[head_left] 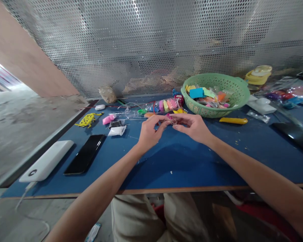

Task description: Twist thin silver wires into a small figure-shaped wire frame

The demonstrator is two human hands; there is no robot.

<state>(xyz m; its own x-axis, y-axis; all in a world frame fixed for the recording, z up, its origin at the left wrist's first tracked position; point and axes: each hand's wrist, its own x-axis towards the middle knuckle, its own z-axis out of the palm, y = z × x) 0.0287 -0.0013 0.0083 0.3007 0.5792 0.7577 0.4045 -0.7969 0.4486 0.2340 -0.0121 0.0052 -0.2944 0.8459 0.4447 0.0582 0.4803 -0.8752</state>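
My left hand [151,130] and my right hand [193,127] meet above the middle of the blue table [161,164]. Both are closed, thumbs and fingers pinching at a small, thin, shiny thing [173,121] between them, too fine to name. A magenta bit [169,116] shows just behind the fingertips; whether it is held or lies on the table, I cannot tell. Behind the hands lies a clear plastic bag with colored clay packs [166,105]. A yellow piece [179,111] and an orange piece [149,115] lie near the fingers.
To the right stands a green basket [217,112] of small packets, with a yellow cutter [233,120] in front. At left lie a black phone [86,154], a white power bank [47,160], a yellow spotted toy [88,120] and a white packet [117,130]. Perforated metal [151,43] rises behind.
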